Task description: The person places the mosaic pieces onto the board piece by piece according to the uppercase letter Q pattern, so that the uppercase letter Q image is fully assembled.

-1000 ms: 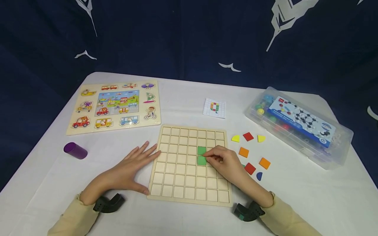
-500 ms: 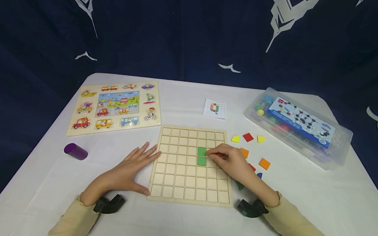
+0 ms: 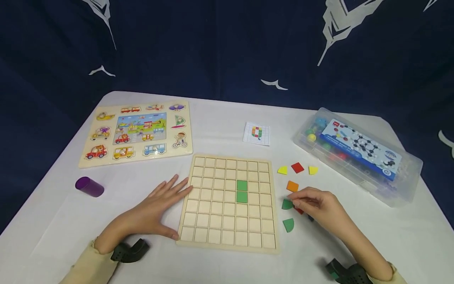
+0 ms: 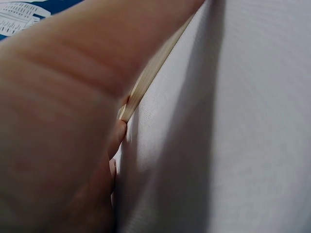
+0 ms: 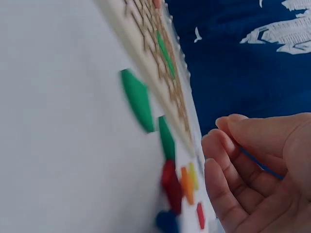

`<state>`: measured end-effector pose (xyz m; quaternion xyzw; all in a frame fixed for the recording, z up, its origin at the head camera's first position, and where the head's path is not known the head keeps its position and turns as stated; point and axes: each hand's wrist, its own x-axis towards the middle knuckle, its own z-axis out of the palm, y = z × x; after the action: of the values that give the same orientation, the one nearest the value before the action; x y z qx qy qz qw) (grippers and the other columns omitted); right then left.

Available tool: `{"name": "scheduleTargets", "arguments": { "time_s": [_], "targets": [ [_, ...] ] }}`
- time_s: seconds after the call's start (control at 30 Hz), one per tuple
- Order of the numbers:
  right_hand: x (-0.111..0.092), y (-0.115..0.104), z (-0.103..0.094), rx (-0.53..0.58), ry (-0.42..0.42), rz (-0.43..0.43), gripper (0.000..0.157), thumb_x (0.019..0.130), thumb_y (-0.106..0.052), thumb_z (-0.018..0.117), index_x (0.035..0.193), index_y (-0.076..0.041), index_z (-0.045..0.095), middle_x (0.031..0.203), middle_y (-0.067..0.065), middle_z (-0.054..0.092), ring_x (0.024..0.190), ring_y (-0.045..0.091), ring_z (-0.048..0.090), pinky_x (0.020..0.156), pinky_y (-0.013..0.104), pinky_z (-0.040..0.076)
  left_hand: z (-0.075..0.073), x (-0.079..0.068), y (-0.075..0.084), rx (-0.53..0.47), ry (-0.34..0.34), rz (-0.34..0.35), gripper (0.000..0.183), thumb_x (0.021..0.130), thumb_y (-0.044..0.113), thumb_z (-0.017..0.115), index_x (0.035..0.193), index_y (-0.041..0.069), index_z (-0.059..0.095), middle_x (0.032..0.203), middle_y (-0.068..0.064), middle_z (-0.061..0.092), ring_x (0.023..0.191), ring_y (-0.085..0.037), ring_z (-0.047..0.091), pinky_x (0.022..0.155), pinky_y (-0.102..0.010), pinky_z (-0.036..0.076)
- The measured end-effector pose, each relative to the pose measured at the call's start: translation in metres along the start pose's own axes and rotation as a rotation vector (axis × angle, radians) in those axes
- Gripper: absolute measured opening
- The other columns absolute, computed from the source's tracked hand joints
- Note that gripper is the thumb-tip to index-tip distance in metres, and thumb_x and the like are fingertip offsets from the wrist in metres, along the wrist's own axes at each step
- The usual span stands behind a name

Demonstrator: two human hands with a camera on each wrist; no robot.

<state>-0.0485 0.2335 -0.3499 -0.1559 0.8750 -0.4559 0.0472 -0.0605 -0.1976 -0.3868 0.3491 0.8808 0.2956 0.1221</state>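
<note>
My left hand (image 3: 156, 211) rests with spread fingers at the left edge of the wooden grid board (image 3: 214, 207), fingertips and thumb touching its frame. Two green squares (image 3: 242, 191) sit in neighbouring cells, one above the other. Right of the board, my right hand (image 3: 320, 207) hovers over loose pieces, fingers loosely bent and nothing seen between them in the right wrist view. Nearest its fingertips are a green quarter-circle (image 3: 287, 204), an orange square (image 3: 292, 186) and a red square (image 5: 171, 187), partly covered by the hand. Another green quarter-circle (image 3: 288, 225) lies closer to me.
Behind the board lies a small pattern card (image 3: 256, 133). Yellow quarter-circles (image 3: 313, 170) and another red square (image 3: 297, 167) lie beyond my right hand. A clear plastic box (image 3: 358, 154) stands back right, a vehicle puzzle (image 3: 106, 132) back left, a purple cylinder (image 3: 90, 186) at left.
My right hand has left the green squares and moved right, off the board, to the loose pieces. Both green quarter-circles are now uncovered. The left hand stays at the board's edge.
</note>
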Motion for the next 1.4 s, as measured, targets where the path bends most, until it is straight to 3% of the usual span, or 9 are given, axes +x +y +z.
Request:
{"name": "scheduleTargets", "arguments": {
  "time_s": [0.17, 0.4, 0.7, 1.13, 1.4],
  "targets": [
    [-0.017, 0.011, 0.002, 0.024, -0.016, -0.009, 0.019, 0.081, 0.001, 0.07, 0.099, -0.004, 0.071, 0.094, 0.005, 0.067, 0.084, 0.008, 0.063, 0.069, 0.021, 0.052, 0.0, 0.001, 0.0, 0.014, -0.011, -0.008, 0.118, 0.057, 0.068, 0.071, 0.149, 0.011, 0.024, 0.155, -0.008, 0.011, 0.139, -0.03, -0.005, 0.109, -0.049, -0.002],
    [-0.03, 0.016, 0.009, -0.035, -0.04, -0.044, 0.023, 0.077, -0.002, 0.074, 0.099, -0.009, 0.072, 0.089, -0.003, 0.064, 0.071, 0.008, 0.058, 0.062, 0.019, 0.05, -0.001, 0.002, 0.0, 0.003, -0.015, -0.015, 0.119, 0.056, 0.067, 0.072, 0.149, 0.012, 0.024, 0.155, -0.007, 0.01, 0.139, -0.03, -0.005, 0.108, -0.05, -0.002],
    [-0.029, 0.017, 0.017, -0.14, -0.014, -0.203, 0.038, 0.064, 0.002, 0.082, 0.097, -0.013, 0.073, 0.079, -0.01, 0.054, 0.067, 0.006, 0.049, 0.055, 0.017, 0.04, -0.001, 0.002, -0.001, -0.007, -0.007, -0.005, 0.119, 0.056, 0.068, 0.071, 0.149, 0.012, 0.024, 0.155, -0.007, 0.011, 0.14, -0.03, -0.005, 0.108, -0.05, -0.002],
    [-0.029, 0.015, 0.022, -0.21, -0.022, -0.236, 0.051, 0.059, 0.01, 0.082, 0.091, -0.024, 0.06, 0.085, -0.013, 0.051, 0.075, 0.005, 0.048, 0.06, 0.017, 0.039, -0.001, 0.001, -0.002, -0.006, -0.004, -0.003, 0.118, 0.056, 0.068, 0.072, 0.149, 0.011, 0.024, 0.155, -0.007, 0.011, 0.14, -0.03, -0.005, 0.108, -0.051, -0.002],
    [-0.027, 0.011, 0.019, -0.196, -0.01, -0.208, 0.042, 0.065, 0.008, 0.079, 0.083, -0.025, 0.061, 0.074, -0.017, 0.054, 0.067, 0.003, 0.051, 0.061, 0.015, 0.042, -0.002, 0.001, -0.001, -0.012, -0.011, -0.014, 0.118, 0.056, 0.067, 0.072, 0.149, 0.012, 0.025, 0.155, -0.006, 0.011, 0.14, -0.029, -0.006, 0.108, -0.05, -0.003]
  ]
}}
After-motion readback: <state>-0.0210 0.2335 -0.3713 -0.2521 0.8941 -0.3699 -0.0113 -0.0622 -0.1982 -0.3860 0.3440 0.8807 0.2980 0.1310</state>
